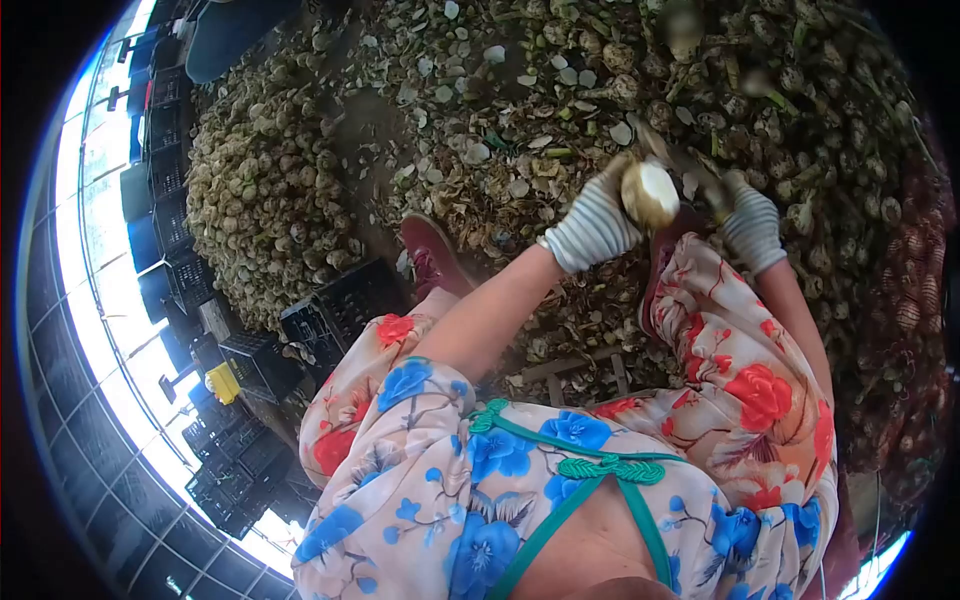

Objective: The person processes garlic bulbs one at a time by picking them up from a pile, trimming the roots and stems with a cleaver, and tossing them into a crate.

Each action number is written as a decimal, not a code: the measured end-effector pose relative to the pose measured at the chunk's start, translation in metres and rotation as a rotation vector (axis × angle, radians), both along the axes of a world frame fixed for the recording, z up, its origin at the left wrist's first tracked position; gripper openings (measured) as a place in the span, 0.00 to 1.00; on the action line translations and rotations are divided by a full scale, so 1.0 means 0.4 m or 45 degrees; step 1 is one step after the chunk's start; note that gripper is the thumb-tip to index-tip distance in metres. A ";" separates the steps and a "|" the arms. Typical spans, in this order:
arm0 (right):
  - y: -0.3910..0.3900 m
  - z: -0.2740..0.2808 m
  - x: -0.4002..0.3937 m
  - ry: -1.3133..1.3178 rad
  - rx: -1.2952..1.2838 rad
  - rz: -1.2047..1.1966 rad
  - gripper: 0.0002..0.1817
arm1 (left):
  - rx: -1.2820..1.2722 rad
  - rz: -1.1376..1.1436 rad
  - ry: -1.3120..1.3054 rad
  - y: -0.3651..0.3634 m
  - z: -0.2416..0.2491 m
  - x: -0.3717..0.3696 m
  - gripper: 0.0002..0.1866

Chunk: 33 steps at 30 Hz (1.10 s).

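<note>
My left hand (592, 222), in a grey-and-white striped glove, is closed round a bulb (652, 194) with a white cut face turned to the right. To its right, my right hand (750, 222), gloved the same way, is closed on a blurred tool that looks like a knife (708, 180). The tool's blade side reaches up and left near the bulb; whether they touch is unclear. Under both hands lie loose peels and cut slices (520, 170).
A large heap of trimmed bulbs (270, 190) is at the left. Untrimmed bulbs with stalks (820, 130) pile up at the right, beside red net sacks (908, 280). Black crates (345, 310) stand left of my legs, with a yellow object (222, 383) beyond. Red shoes (435, 258) rest among the peels.
</note>
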State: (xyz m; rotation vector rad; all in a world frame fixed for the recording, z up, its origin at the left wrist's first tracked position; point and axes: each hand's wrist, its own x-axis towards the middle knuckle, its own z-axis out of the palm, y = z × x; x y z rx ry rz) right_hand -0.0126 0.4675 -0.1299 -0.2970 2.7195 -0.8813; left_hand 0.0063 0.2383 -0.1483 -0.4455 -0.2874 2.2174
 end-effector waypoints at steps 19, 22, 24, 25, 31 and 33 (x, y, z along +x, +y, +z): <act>-0.136 0.025 -0.010 0.436 -0.085 0.351 0.12 | -0.419 0.450 -0.435 0.016 0.037 -0.049 0.12; -0.125 -0.004 -0.014 0.426 -0.116 0.289 0.14 | -0.761 0.456 -0.298 -0.011 0.045 -0.033 0.12; -0.087 -0.077 -0.012 0.335 -0.061 0.060 0.13 | -1.091 0.442 -0.140 -0.046 0.071 -0.025 0.13; -0.059 -0.090 -0.032 -0.054 0.293 -0.163 0.16 | -1.242 0.431 -0.052 -0.061 0.089 -0.028 0.14; 0.131 -0.127 -0.012 0.046 0.667 -0.560 0.29 | -1.289 1.555 0.177 -0.581 0.508 -0.115 0.25; 0.116 -0.187 -0.019 -0.093 0.518 -0.465 0.34 | -1.612 1.463 0.244 -0.611 0.445 -0.098 0.26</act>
